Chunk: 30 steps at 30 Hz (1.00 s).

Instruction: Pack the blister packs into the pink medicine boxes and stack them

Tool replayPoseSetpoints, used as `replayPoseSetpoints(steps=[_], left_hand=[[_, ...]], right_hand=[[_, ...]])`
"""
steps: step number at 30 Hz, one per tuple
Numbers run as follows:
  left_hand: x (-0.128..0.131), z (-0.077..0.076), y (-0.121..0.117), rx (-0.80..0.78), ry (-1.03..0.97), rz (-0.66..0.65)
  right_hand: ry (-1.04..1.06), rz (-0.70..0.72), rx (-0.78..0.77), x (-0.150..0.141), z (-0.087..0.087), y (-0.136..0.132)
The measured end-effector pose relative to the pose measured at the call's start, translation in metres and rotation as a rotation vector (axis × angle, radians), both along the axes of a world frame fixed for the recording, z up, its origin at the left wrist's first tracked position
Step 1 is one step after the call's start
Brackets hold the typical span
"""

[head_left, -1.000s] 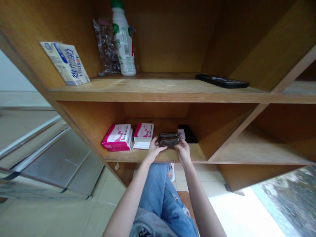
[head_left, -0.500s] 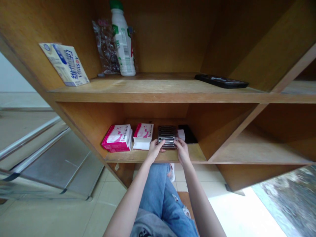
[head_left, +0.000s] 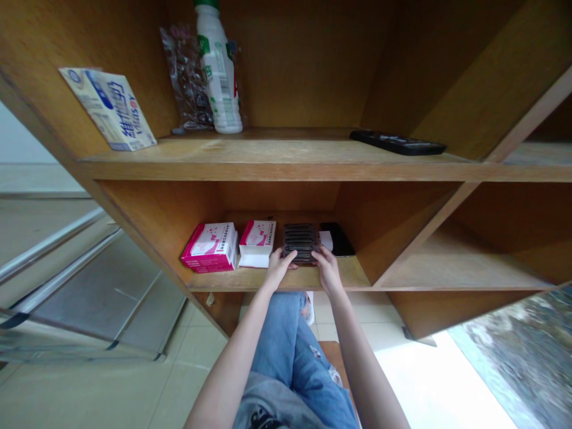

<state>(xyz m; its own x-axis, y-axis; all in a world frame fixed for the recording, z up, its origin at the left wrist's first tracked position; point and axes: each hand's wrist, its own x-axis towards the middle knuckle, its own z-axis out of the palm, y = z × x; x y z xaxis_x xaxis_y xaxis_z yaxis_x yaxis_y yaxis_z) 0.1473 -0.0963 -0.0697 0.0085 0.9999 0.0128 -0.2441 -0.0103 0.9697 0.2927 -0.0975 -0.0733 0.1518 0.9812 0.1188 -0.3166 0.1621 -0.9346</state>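
Note:
A dark tray with several slender rows (head_left: 300, 236) is at the lower shelf, between my two hands; I cannot make out what fills the rows. My left hand (head_left: 277, 266) grips its near left corner, thumb on top and fingers partly hidden below. At the near right corner my right hand (head_left: 328, 265) holds it the same way. Left of the tray sits a pink-and-white box (head_left: 258, 238) with its white front flap folded down. Right of it, a small white block (head_left: 326, 240) rests on a flat black object (head_left: 342, 239).
Another pink-and-white box (head_left: 211, 247) stands further left on the lower shelf. The upper shelf (head_left: 286, 154) carries a Vitasoy carton (head_left: 114, 113), a white bottle (head_left: 220, 77), a clear plastic wrapper (head_left: 190, 89) and a black flat device (head_left: 397, 143). A metal-framed rack (head_left: 98, 286) stands at the left.
The tray's shine has faded and its rows look darker, as if its tilt changed slightly. Both hands keep their hold. The whole view has shifted a little.

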Motion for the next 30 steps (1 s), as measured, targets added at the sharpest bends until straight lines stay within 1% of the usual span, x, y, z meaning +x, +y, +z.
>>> replayPoseSetpoints(steps=[6,9,14,19,25,30], left_hand=[[0.000,0.001,0.000,0.101,-0.006,0.038],[-0.002,0.000,-0.001,0.123,0.029,0.011],[-0.007,-0.006,-0.003,0.227,0.148,-0.037],[-0.007,-0.006,-0.003,0.182,0.054,-0.070],[-0.006,0.002,-0.005,0.174,-0.002,-0.012],[-0.003,0.005,-0.006,0.125,-0.023,0.025]], right_hand=[[0.071,-0.008,0.038,0.001,-0.008,0.002],[0.056,-0.010,0.050,0.001,-0.009,0.001],[0.027,-0.013,0.089,0.002,-0.004,-0.003],[0.063,0.000,0.054,0.001,-0.002,-0.004],[0.044,0.025,0.081,0.001,-0.006,-0.003],[0.069,-0.026,0.099,0.001,-0.007,-0.002]])
